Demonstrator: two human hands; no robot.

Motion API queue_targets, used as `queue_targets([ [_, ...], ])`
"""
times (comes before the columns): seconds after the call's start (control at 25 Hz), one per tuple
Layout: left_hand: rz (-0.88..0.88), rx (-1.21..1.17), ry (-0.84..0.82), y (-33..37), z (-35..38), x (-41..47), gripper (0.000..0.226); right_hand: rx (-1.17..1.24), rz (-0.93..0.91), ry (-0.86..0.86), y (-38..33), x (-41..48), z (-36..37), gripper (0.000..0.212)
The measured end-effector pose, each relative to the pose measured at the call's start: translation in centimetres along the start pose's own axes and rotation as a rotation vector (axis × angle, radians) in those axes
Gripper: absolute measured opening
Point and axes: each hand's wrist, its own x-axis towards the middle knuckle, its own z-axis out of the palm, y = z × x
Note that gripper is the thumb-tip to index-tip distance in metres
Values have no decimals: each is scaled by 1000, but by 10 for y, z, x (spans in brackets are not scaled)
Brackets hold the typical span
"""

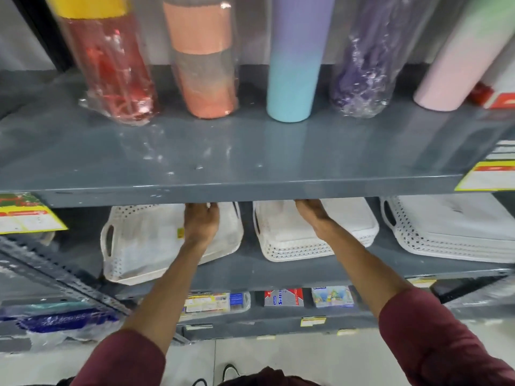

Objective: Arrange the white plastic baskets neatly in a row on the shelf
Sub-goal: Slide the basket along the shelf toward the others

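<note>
Three lots of white perforated plastic baskets sit on the grey middle shelf point(231, 271). The left basket point(139, 246) lies askew, its near end swung to the left. The middle stack point(289, 246) and the right stack point(451, 232) lie straighter. My left hand point(201, 222) reaches into the left basket near its right rim. My right hand point(311, 214) rests over the far part of the middle stack. The upper shelf's front lip hides the fingertips of both hands, so their grip does not show.
The upper grey shelf point(250, 188) overhangs the baskets and carries several tall tumblers, some wrapped in plastic. Yellow price tags point(28, 218) hang from the shelf edges. Packaged goods point(284, 298) fill the shelf below. A slotted metal upright point(55, 271) slants at the left.
</note>
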Motion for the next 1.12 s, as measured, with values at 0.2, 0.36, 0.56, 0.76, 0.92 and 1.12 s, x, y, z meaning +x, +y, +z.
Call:
queue_targets([
  [0.2, -173, -194, -222, 89, 86, -32, 45, -214, 54, 223, 52, 2, -106, 57],
  [0.36, -492, -127, -294, 79, 133, -39, 58, -304, 189, 143, 110, 33, -151, 68],
  [0.56, -673, -298, -212, 68, 155, -39, 60, -147, 300, -33, 116, 24, -168, 87],
  [0.76, -496, -198, -121, 84, 149, -46, 51, -167, 209, 58, 106, 11, -185, 71],
  [0.92, -303, -294, 45, 95, 140, -33, 61, -82, 156, 194, 89, 14, -190, 34],
  [1.12, -547, -875, -22, 97, 134, -31, 29, 406, 313, 124, 94, 12, -192, 33],
])
